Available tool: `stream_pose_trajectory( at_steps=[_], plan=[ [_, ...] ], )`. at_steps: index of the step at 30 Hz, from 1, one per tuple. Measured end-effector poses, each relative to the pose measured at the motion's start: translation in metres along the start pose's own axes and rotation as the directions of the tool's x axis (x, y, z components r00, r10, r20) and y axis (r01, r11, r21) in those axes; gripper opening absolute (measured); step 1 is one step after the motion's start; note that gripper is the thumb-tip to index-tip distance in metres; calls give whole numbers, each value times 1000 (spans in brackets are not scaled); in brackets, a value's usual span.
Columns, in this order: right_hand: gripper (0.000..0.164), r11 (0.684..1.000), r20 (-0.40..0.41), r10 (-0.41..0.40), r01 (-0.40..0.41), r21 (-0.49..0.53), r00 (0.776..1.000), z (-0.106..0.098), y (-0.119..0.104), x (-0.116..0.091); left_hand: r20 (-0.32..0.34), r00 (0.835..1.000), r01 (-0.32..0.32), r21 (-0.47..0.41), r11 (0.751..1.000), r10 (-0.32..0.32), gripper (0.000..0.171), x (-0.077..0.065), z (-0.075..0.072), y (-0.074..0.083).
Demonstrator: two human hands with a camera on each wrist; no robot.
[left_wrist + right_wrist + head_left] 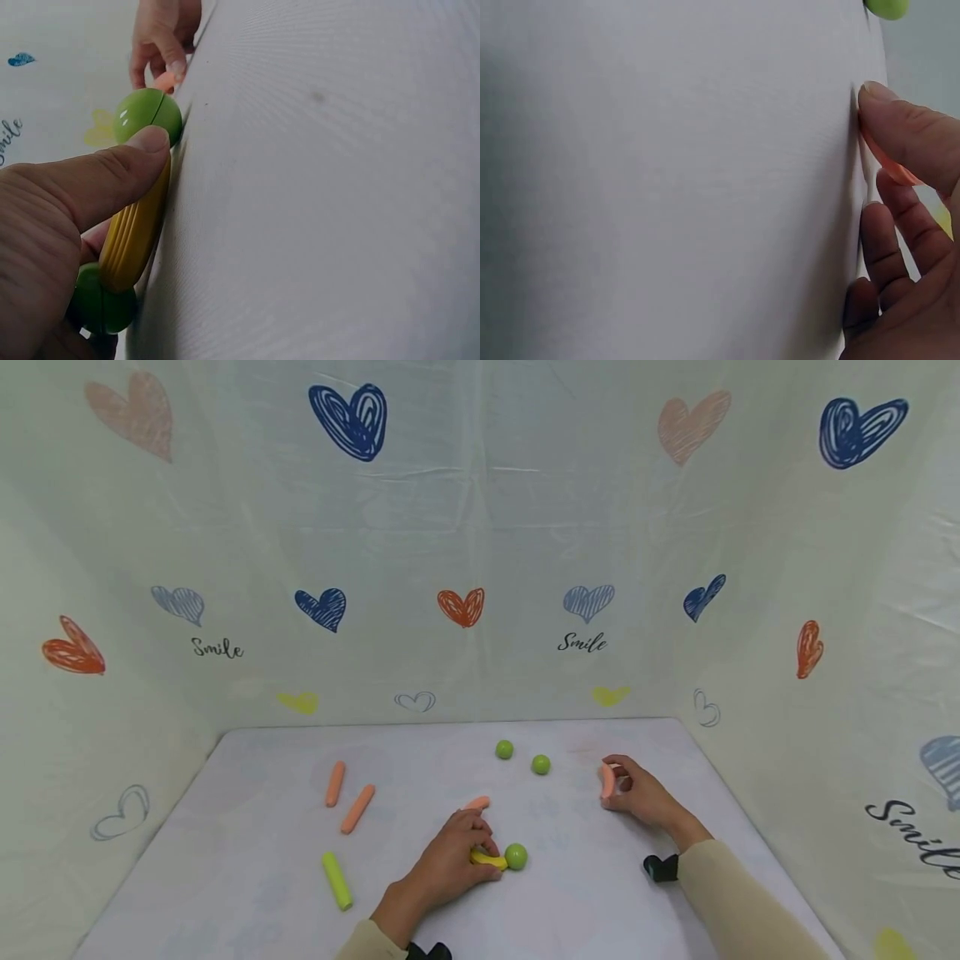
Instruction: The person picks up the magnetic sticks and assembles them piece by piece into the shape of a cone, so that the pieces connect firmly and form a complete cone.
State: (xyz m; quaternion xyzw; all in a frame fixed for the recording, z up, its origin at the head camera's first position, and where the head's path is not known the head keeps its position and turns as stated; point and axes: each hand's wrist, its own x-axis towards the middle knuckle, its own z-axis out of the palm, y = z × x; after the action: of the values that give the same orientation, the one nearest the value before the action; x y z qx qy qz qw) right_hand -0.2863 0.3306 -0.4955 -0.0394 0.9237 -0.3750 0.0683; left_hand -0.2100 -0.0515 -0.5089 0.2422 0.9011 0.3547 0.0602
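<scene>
soft light is filling the head view; wrist views are looking dimmer, shadow is pooling by the right fingers (880, 238), glints are dotting a green ball (142, 112).

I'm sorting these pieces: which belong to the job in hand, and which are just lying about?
In the job, it seems:
Yellow piece in the left hand, with a green ball by each end
Curved orange piece in the right hand

Apparently just lying about:
Two orange sticks
Lime stick
Two farther green balls
Half-hidden orange piece beyond the left hand; its role is unclear
</scene>
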Motion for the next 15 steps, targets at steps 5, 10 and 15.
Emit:
stream_pose_trajectory(
  at_steps=[5,10,15],
  plan=[
    [76,1000,-64,9,-7,18,998,4,4,-3,-1,1000,7,-1,1000,-7,17,-1,-1,2],
    [73,999,-86,-4,8,47,996,5,4,-7,-3,1000,12,3,1000,-12,18,-1,-1,3],
    [73,996,-95,-11,20,87,995,7,1,-10,-1,1000,11,17,1000,-11,17,0,0,2]
  ],
)
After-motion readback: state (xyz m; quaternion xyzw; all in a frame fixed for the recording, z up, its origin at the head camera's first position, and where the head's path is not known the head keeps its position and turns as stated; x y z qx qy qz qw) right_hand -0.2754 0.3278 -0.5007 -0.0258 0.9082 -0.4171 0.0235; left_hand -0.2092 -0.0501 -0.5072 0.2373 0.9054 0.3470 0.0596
